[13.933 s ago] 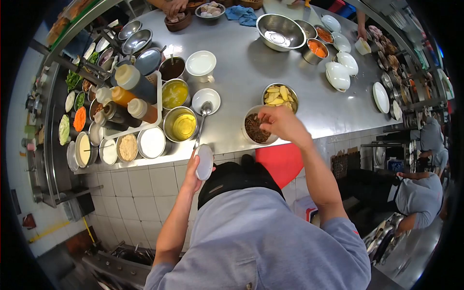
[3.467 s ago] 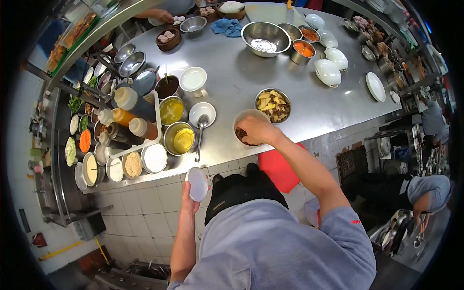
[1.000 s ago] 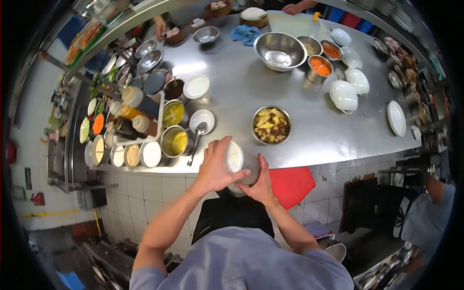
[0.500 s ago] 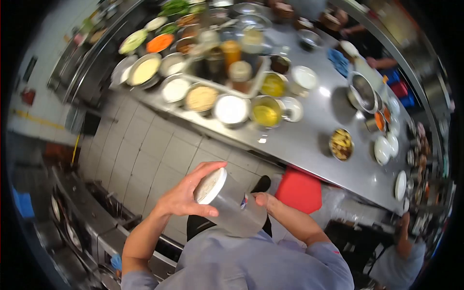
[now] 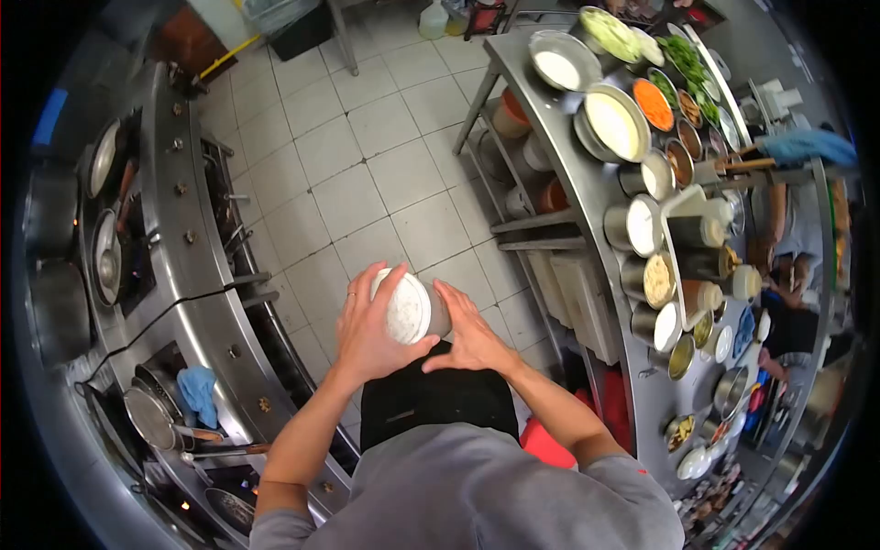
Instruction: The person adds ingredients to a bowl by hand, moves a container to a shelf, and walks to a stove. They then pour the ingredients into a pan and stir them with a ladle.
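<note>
Two hands are holding one round tub (image 5: 423,310) out in front of the chest, over the tiled floor (image 5: 367,174). Left hand (image 5: 371,328) is wrapping over its white lid (image 5: 406,309) and right hand (image 5: 469,330) is pressing flat on its side. It looks light, smooth and a bit slippery, so gripping lid and side together seems safest; the metal counter (image 5: 587,192) with its pots is standing off to the right of the grip.

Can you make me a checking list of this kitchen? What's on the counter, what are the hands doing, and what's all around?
Surface: steel counter at right, crowded.
Job's things: lidded container, held over the tiled floor.
Clutter: tubs of sauces and powders, chopped vegetables, squeeze bottles.
Hands: left hand across the white lid; right hand against the container's side.
Cables: one black cable along the stove front.
Surroundings: stove with pans at left, blue cloth.
</note>
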A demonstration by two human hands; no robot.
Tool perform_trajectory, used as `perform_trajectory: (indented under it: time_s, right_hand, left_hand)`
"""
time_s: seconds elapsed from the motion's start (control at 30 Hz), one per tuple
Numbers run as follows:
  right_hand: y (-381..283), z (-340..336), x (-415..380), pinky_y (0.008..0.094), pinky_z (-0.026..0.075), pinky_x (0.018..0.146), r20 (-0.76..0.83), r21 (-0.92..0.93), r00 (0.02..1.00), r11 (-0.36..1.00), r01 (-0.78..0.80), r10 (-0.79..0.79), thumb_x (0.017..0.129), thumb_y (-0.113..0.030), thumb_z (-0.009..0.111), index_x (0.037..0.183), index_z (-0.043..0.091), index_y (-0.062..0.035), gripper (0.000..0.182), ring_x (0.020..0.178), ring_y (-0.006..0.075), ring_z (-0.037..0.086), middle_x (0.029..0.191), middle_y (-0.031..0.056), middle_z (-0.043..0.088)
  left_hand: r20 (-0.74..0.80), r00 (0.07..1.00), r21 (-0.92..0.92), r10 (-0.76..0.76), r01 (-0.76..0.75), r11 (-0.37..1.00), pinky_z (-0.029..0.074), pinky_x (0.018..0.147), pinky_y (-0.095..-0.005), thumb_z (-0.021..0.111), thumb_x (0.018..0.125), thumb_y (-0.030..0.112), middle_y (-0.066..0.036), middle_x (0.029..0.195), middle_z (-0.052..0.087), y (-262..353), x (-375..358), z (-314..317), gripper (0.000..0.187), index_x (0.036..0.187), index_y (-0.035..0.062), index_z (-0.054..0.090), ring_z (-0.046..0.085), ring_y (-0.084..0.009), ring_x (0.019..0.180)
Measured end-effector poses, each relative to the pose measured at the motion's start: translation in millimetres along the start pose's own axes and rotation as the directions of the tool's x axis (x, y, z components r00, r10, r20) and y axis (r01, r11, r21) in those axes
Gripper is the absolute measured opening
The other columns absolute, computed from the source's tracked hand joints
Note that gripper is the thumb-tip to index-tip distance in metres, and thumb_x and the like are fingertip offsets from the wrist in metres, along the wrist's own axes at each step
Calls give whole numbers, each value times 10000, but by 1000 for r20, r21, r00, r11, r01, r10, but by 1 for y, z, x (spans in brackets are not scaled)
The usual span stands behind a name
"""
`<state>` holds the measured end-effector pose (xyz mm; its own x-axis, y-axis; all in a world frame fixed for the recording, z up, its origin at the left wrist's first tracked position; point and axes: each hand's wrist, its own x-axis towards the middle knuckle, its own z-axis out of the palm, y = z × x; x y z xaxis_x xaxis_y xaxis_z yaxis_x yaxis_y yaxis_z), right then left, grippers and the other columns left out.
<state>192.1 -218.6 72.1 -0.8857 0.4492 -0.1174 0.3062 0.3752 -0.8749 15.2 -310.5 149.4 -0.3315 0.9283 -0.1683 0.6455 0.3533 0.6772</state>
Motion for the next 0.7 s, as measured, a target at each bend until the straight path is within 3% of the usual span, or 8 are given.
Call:
perform_trajectory:
  time_s: [0.17, 0.27, 0.3, 0.33, 0.43, 0.57, 0.63, 0.7]
  right_hand:
    - [57, 34, 57, 446, 298, 1042, 71, -71, 990, 991, -116, 121, 553, -303, 811, 1362, 251, -15, 1025, 1238, 361, 379, 1317, 230, 385]
    - [90, 41, 73, 413, 346, 1008, 35, 248, 967, 935, -252, 252, 570, -262, 820, 1330, 290, -12, 959, 1208, 280, 423, 1268, 184, 443]
    - [105, 42, 78, 413, 346, 1008, 43, 240, 962, 932, -271, 269, 570, -262, 820, 1330, 290, -12, 959, 1208, 280, 423, 1268, 184, 443]
    - [122, 43, 82, 394, 350, 1001, -67, 380, 932, 872, -307, 357, 581, -261, 825, 1318, 301, -12, 938, 1184, 262, 435, 1253, 171, 453]
    - [169, 25, 103, 364, 362, 979, -376, 597, 746, 760, -258, 549, 615, -256, 832, 1298, 310, -3, 896, 1113, 237, 464, 1222, 147, 469]
    - [217, -19, 141, 354, 381, 947, -773, 481, 437, 874, -67, 460, 683, -242, 791, 1278, 363, -2, 771, 1116, 234, 459, 1208, 123, 485]
    - [240, -43, 155, 354, 372, 960, -797, 531, 329, 847, -16, 506, 713, -229, 770, 1291, 356, -5, 745, 1142, 213, 440, 1243, 113, 464]
    - [260, -67, 165, 351, 373, 962, -777, 584, 290, 812, 1, 558, 713, -219, 774, 1275, 387, 8, 719, 1127, 203, 455, 1235, 108, 481]
  left_hand:
    - [-23, 993, -150, -116, 111, 982, 334, 985, -512, 824, 531, 399, -211, 1381, 270, -62, 32, 33, 982, 1346, 107, 360, 301, -400, 1262]
    - [-119, 985, -302, -126, 85, 950, 303, 1013, -505, 818, 569, 397, -239, 1407, 226, -88, 57, 48, 977, 1351, 64, 335, 264, -401, 1292]
    - [-107, 985, -317, -134, 94, 944, 303, 1013, -505, 818, 569, 397, -239, 1407, 226, -98, 62, 54, 977, 1351, 64, 335, 264, -401, 1292]
    - [-146, 976, -373, -162, 97, 923, 293, 1023, -497, 812, 591, 376, -236, 1410, 221, -107, 64, 61, 950, 1347, 54, 336, 253, -397, 1299]
    - [-160, 958, -435, -239, 149, 888, 289, 1034, -463, 789, 650, 316, -216, 1396, 271, -131, 58, 80, 858, 1332, 38, 349, 283, -370, 1292]
    - [78, 953, -389, -293, 300, 871, 328, 1014, -408, 752, 690, 297, -203, 1283, 433, -168, 20, 116, 766, 1308, 32, 383, 415, -348, 1202]
    - [312, 896, -191, -317, 386, 902, 355, 995, -418, 736, 713, 293, -210, 1270, 439, -182, -6, 134, 726, 1298, 33, 392, 423, -371, 1182]
    - [392, 857, -160, -333, 421, 893, 369, 982, -421, 731, 711, 277, -200, 1270, 443, -190, -26, 144, 716, 1295, 38, 392, 433, -368, 1171]
